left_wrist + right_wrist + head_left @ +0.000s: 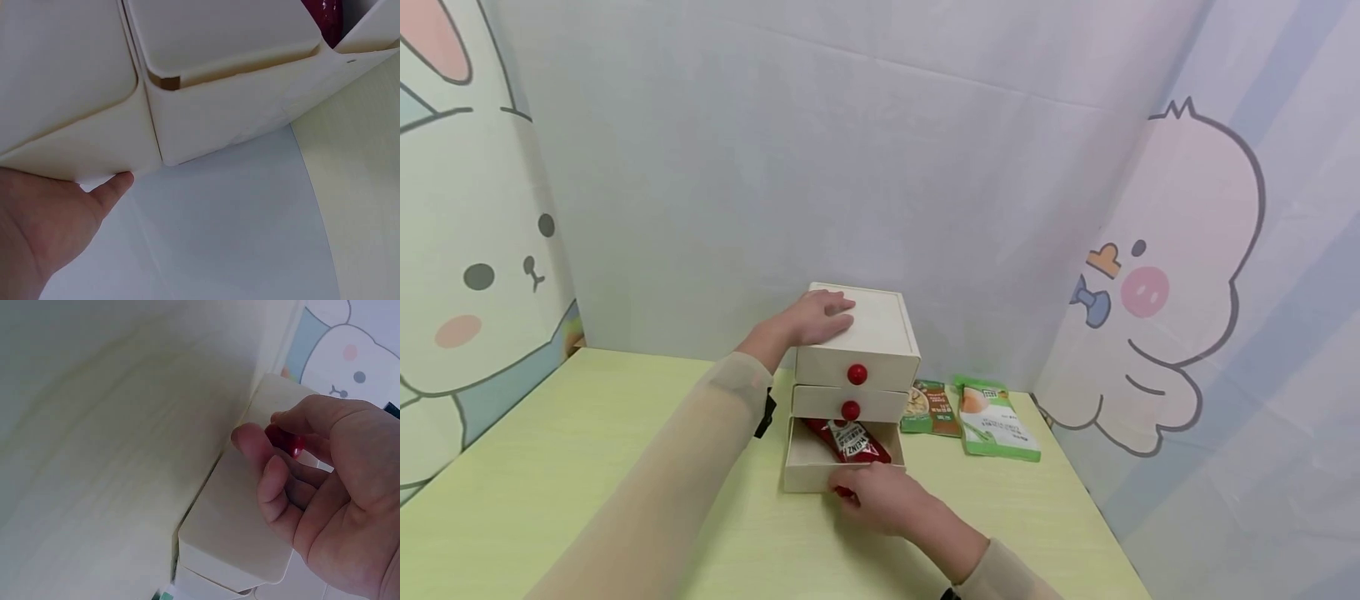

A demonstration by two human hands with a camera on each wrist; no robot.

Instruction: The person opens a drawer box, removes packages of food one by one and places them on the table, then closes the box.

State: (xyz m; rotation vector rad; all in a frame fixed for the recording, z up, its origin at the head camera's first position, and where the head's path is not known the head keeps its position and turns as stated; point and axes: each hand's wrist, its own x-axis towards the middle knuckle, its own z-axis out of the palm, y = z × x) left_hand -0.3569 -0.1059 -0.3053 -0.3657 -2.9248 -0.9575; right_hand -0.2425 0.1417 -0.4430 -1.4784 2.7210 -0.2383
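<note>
A small cream chest of drawers (pixel 880 333) with red round knobs stands on the table, its bottom drawer (pixel 808 478) pulled out. Inside that drawer lies a dark red Heinz ketchup pouch (pixel 850 440). My left hand (pixel 817 317) rests on the chest's top, near its left edge; in the left wrist view its thumb lies along the side. Down at the front, my right hand (pixel 880 498) pinches the red knob (pixel 286 441) of the bottom drawer between thumb and fingers. The two upper drawers are closed.
Right of the chest lie a brown and green food packet (pixel 931 408) and a green and white packet (pixel 997 419). The pale yellow-green table (pixel 647 425) meets a grey curtain (pixel 700 183) behind the chest. Cartoon-printed curtains hang at both sides.
</note>
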